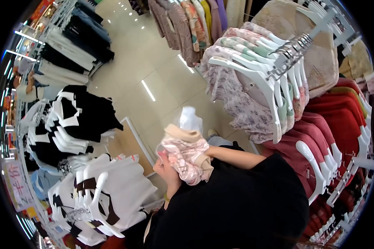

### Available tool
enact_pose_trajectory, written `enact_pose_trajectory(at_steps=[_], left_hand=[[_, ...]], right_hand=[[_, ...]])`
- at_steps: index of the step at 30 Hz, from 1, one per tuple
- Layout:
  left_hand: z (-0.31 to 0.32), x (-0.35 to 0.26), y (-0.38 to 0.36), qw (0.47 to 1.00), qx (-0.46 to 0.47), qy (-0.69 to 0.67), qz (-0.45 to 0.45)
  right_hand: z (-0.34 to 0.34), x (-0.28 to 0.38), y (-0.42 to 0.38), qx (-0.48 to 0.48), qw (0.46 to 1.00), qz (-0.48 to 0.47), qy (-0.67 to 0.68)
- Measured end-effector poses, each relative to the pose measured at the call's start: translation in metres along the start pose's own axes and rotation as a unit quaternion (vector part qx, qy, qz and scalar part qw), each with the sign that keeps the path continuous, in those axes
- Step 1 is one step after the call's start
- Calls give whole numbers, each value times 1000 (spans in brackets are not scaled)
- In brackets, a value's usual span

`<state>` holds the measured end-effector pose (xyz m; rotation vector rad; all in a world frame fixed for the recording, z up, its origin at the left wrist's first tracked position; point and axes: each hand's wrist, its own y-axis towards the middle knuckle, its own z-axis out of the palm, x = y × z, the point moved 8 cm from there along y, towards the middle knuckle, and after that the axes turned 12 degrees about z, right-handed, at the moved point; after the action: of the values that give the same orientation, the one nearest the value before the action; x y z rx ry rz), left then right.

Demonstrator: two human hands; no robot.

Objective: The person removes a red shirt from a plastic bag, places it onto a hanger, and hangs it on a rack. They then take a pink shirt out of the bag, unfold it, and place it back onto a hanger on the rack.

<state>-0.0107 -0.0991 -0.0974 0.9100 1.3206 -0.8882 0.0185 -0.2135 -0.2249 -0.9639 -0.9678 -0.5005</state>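
A bunched pink patterned garment [186, 151] with beige edging is up in front of my body. My left hand [168, 167] grips its left side, thumb up against the cloth. From the right, my right forearm reaches into the folds, where the visible part of my right hand [210, 152] ends; its fingers are hidden by the cloth. Just beyond the garment shows a translucent white plastic bag [190, 119]; what holds it up cannot be made out.
Floral tops [237, 91] on white hangers hang close on my right, with pink tops [295, 141] below them. On my left are black tops [93, 114] and white tops [129, 180] on racks. A tiled floor [141, 62] stretches ahead towards more hanging clothes [174, 29].
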Motion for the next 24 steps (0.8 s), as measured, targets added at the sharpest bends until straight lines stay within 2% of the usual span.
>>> enact_pose_trajectory(at_steps=[2, 3, 4, 5, 6, 7, 9, 11, 13, 14, 15, 17, 18, 20, 21, 22, 23, 24], left_hand=[[11, 6, -3, 996, 70, 45, -33], [12, 3, -3, 996, 73, 45, -33], [31, -14, -4, 970, 198, 130, 58], [50, -25, -10, 913, 317, 211, 149], [63, -35, -15, 905, 334, 162, 206], [65, -41, -10, 904, 337, 163, 208], [76, -65, -14, 820, 422, 231, 310], [69, -66, -8, 816, 430, 223, 316], [66, -56, -17, 818, 493, 139, 263], [65, -48, -27, 832, 503, 92, 216], [59, -26, -37, 822, 536, 83, 170], [61, -23, -45, 838, 533, 61, 103], [59, -17, -43, 829, 545, 58, 114], [42, 8, -16, 892, 447, 35, 50], [46, 5, -9, 888, 455, 33, 58], [44, 7, 3, 903, 428, 25, 18], [43, 10, 13, 916, 400, 17, -23], [45, 14, 16, 910, 412, 33, -24]], right_hand=[[4, -7, -2, -1, 1000, 2, 3], [4, -6, 0, 0, 1000, 3, 3], [3, -7, 0, 0, 1000, 4, 5], [1, -6, 1, -1, 1000, 4, 8], [-3, -4, 4, -4, 1000, 3, 14], [-5, -3, 6, -8, 1000, 3, 22], [-11, -3, 8, -26, 998, 4, 51], [-16, -7, 11, -54, 995, 5, 82], [-24, -14, 15, -86, 990, 7, 109], [-32, -19, 14, -108, 986, 14, 128], [-40, -24, 11, -132, 980, 20, 148], [-57, -40, 4, -178, 965, 37, 190], [-64, -45, 2, -195, 957, 42, 208], [-72, -64, -6, -220, 941, 61, 249], [-71, -72, -9, -225, 936, 71, 261], [-69, -83, -12, -228, 931, 84, 274], [-65, -93, -16, -239, 935, 98, 242], [-62, -98, -26, -289, 947, 103, 98]])
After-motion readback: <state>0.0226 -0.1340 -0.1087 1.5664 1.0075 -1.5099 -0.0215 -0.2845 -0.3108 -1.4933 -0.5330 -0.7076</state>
